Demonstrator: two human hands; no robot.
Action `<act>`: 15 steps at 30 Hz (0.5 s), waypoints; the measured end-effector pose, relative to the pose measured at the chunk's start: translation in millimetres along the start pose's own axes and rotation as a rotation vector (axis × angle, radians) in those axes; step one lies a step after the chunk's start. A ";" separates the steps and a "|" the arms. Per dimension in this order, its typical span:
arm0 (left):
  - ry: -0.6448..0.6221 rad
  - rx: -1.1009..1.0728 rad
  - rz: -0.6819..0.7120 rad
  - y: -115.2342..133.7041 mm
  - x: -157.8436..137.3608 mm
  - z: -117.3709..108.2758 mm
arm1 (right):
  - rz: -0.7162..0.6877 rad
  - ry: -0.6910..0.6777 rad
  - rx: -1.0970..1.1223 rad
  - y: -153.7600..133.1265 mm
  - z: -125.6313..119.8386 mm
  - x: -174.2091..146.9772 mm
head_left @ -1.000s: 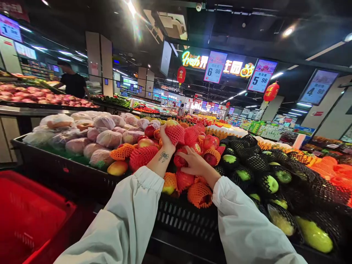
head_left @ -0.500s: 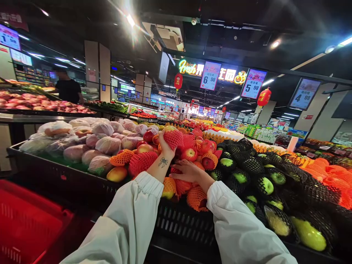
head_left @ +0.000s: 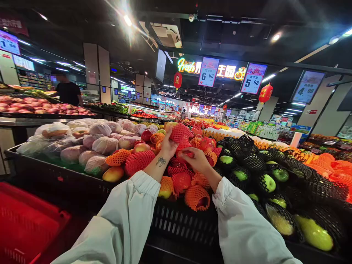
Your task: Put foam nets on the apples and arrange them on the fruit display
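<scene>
My left hand is wrapped round an apple in a red foam net, lifted over the fruit heap. Just below it, my right hand has its thumb and fingers closed on a red apple, mostly covered by the fingers. Under both wrists lie more netted apples, among them a red apple and one in an orange foam net. A larger piece of fruit in a red net rests left of my left wrist.
Fruit in clear plastic wrap fills the left of the black display bin. Green apples in black nets lie on the right. A red basket stands at lower left. A person in black is beyond, at left.
My right hand has moved up from the lower apples towards my left hand, and its spread fingers have closed on an apple. My left hand still holds the netted apple, now slightly turned.
</scene>
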State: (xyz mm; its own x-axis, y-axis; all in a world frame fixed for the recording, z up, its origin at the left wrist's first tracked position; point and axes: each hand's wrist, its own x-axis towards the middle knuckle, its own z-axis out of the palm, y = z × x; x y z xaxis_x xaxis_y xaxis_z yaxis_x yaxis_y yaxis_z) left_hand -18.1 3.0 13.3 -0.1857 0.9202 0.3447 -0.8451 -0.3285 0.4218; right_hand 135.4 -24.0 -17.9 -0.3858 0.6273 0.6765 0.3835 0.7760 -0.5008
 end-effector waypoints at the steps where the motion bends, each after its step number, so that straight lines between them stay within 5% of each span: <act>1: -0.030 0.029 -0.023 -1.6 -1.6 0.4 | 0.062 0.075 0.040 3.3 0.4 1.1; 6: -0.170 0.199 -0.139 -11.6 -6.7 -2.7 | 0.237 0.364 0.286 13.3 0.0 4.5; 11: -0.220 0.310 -0.164 -18.3 -6.4 -8.4 | 0.213 0.441 0.464 15.9 -9.8 6.6; 15: -0.213 0.351 -0.171 -20.4 -5.8 -9.7 | 0.330 0.504 0.506 23.8 -18.3 9.4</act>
State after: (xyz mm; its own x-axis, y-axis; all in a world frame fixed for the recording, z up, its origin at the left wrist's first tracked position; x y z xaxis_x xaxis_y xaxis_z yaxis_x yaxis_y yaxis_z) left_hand -4.6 6.4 -5.4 0.0800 0.9153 0.3947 -0.6268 -0.2617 0.7339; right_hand 156.3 -0.9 -13.6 0.1550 0.8189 0.5526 -0.0635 0.5665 -0.8216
